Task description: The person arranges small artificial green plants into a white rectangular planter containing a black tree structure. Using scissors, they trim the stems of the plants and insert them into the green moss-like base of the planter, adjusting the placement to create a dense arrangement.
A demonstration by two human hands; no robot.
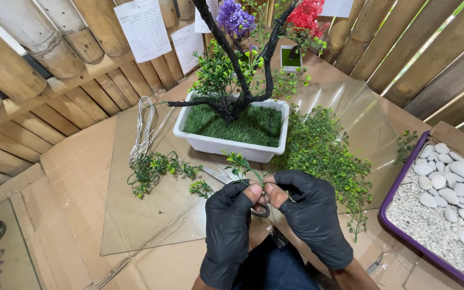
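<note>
both gloved hands (pixel 264 196) pinch a green sprig (pixel 241 164) near the white planter (pixel 226 145).

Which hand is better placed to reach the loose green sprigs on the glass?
Left, probably. The left hand sits on the same side as the loose green sprigs; the right hand is farther off. Both pinch a small sprig.

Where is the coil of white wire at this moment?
In the head view, the coil of white wire lies on the left side, on the clear sheet, just left of the white planter and above a loose green sprig.
</note>
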